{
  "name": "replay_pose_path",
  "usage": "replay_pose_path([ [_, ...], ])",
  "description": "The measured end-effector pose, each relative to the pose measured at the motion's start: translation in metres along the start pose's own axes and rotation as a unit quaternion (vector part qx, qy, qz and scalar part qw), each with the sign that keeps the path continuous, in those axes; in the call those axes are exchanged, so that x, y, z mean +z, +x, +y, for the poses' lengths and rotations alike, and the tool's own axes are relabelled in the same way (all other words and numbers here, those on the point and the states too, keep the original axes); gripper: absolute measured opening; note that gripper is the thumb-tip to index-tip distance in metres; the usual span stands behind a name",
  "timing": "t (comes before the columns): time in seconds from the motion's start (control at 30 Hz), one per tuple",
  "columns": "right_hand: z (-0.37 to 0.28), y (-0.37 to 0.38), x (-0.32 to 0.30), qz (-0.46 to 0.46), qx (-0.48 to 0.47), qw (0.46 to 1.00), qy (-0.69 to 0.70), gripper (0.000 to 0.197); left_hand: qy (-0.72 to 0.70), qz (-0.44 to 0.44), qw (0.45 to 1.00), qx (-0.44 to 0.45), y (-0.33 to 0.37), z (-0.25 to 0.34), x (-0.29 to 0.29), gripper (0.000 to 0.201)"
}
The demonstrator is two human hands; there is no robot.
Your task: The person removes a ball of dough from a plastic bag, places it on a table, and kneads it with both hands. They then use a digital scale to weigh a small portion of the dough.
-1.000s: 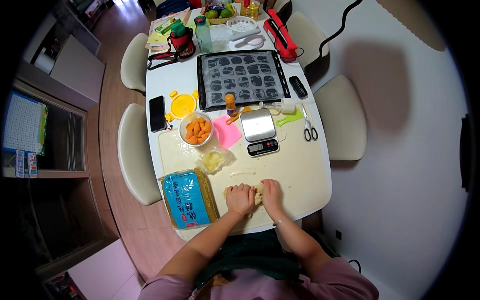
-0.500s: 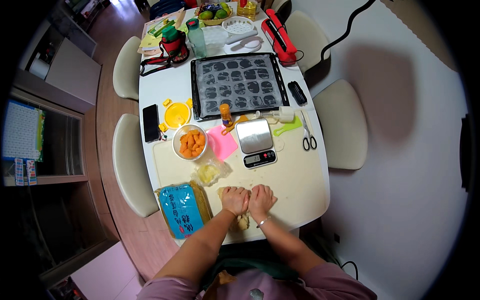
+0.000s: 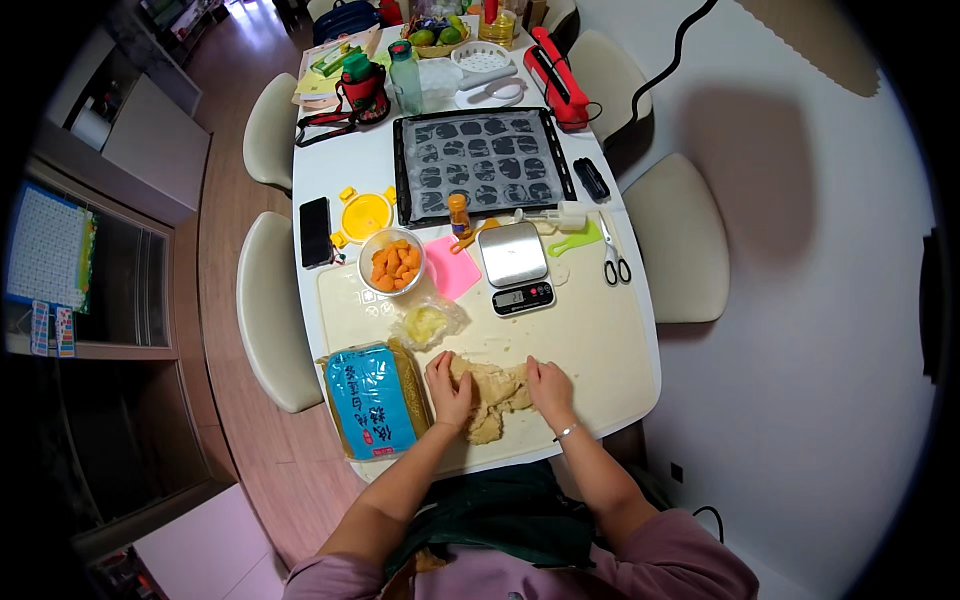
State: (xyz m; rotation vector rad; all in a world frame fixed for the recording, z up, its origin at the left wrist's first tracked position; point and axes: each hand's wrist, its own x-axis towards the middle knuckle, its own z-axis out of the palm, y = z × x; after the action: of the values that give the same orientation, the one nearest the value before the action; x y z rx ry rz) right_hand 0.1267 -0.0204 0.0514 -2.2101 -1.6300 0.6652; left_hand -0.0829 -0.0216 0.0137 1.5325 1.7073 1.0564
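Note:
A pale, crumbly piece of dough (image 3: pixel 490 400) lies spread and ragged on the cream mat (image 3: pixel 610 350), near the table's front edge. My left hand (image 3: pixel 449 393) grips its left side, fingers curled at the edge. At the dough's right side my right hand (image 3: pixel 550 392) closes on the edge, a bracelet on that wrist. Left of my left hand rests a large blue-labelled package (image 3: pixel 372 402). Just beyond the dough is a crumpled clear plastic bag (image 3: pixel 428 323) with something pale yellow in it. The kitchen scale (image 3: pixel 514 262) stands farther off, its display lit.
A tub of orange pieces (image 3: pixel 392 264) stands by a pink sheet (image 3: pixel 453 268). Beyond lie a lined baking tray (image 3: pixel 403 190), a yellow lid (image 3: pixel 366 217), a phone (image 3: pixel 315 232), a small orange-capped bottle (image 3: pixel 458 216), a green scraper (image 3: pixel 576 240) and scissors (image 3: pixel 613 262).
My hands were close together, pressing on the dough; now they are apart at its two sides. More of the dough shows between them, wider and flatter. The view has shifted slightly.

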Motion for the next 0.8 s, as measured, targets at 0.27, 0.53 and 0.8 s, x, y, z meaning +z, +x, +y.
replay_pose_path([
  [0.27,0.023,-0.026,0.029,0.041,0.108,0.913,0.392,0.039,-0.277,0.012,0.948,-0.158,-0.006,0.006,0.032,0.042],
  [0.53,-0.051,-0.031,0.03,0.102,-0.047,0.978,0.176,0.027,-0.398,-0.035,0.896,-0.194,0.005,0.0,0.032,0.049],
  [0.8,-0.081,-0.038,0.036,0.068,-0.06,0.993,-0.077,0.025,-0.372,-0.124,0.902,-0.181,0.017,-0.015,0.024,0.046],
])
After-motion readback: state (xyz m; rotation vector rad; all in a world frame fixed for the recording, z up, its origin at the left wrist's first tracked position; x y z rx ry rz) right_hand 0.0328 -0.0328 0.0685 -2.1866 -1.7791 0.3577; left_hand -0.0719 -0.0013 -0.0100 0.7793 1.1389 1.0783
